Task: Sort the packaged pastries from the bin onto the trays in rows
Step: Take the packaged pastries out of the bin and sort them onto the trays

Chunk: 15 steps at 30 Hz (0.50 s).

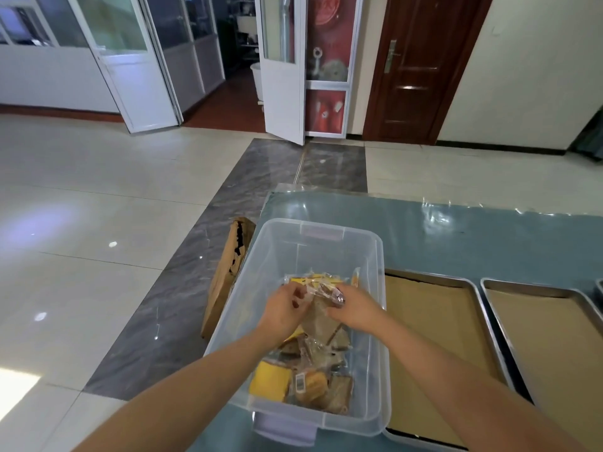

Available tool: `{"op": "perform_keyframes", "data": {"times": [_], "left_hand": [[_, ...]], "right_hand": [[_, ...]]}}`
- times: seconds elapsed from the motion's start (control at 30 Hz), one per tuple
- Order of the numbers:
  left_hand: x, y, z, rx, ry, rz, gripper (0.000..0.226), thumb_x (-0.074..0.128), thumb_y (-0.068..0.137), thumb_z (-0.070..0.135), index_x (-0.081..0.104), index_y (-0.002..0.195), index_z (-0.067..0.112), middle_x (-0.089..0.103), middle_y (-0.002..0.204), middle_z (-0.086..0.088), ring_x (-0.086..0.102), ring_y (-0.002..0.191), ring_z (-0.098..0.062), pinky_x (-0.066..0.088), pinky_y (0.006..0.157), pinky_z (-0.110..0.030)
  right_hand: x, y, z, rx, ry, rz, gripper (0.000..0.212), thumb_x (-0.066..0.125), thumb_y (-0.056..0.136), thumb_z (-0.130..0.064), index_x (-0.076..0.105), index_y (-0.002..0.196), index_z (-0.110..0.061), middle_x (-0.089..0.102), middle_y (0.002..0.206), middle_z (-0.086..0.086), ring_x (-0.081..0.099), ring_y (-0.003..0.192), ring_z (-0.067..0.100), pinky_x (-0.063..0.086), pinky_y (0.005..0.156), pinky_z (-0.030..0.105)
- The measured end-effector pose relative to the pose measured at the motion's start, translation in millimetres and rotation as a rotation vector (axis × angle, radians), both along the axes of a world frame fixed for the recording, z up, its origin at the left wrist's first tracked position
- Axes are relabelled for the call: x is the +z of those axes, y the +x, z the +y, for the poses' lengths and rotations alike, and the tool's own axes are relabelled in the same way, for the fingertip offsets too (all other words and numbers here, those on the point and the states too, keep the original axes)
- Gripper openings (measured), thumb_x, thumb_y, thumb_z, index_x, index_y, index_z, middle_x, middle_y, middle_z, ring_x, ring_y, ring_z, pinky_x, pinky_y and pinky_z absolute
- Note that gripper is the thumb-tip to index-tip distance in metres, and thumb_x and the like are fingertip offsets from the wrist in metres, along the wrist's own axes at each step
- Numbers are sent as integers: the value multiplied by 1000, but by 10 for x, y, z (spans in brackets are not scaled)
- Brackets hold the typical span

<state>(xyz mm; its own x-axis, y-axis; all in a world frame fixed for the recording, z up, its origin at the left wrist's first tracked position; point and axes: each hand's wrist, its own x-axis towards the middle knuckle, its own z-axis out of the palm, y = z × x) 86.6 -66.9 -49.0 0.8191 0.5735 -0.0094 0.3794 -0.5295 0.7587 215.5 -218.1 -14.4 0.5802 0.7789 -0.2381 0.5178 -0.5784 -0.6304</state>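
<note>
A clear plastic bin (329,238) stands on the blue table and holds several packaged pastries (306,383) in clear and yellow wrappers. Both my hands reach inside it. My left hand (283,313) and my right hand (354,308) pinch the two sides of one clear-wrapped brown pastry (321,316), held just above the pile. To the right of the bin lie two metal trays lined with brown paper, the near tray (434,321) touching the bin's side and the far tray (551,347) beside it; nothing lies on either.
A folded cardboard box (226,272) leans against the table's left side by the bin. The table (473,236) is wrapped in a blue cover under clear film. Tiled floor spreads to the left; doors stand at the back.
</note>
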Motion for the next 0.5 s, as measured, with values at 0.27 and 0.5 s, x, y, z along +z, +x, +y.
{"op": "perform_keyframes", "data": {"times": [0.27, 0.5], "left_hand": [[-594, -319, -236, -613, 235, 715, 55, 70, 92, 36, 54, 139, 15, 57, 138, -8, 56, 124, -28, 47, 105, -39], [-672, -152, -346, -764, 392, 859, 44, 62, 97, 28, 57, 136, 9, 59, 133, -14, 57, 120, -30, 46, 102, -37]], "right_hand": [[48, 48, -168, -94, -12, -120, 32, 64, 93, -36, 55, 123, -25, 67, 107, -3, 66, 93, 17, 58, 82, 39], [-6, 50, -327, -188, 101, -46, 35, 65, 92, -36, 55, 125, -30, 68, 106, -10, 65, 90, 6, 58, 80, 31]]}}
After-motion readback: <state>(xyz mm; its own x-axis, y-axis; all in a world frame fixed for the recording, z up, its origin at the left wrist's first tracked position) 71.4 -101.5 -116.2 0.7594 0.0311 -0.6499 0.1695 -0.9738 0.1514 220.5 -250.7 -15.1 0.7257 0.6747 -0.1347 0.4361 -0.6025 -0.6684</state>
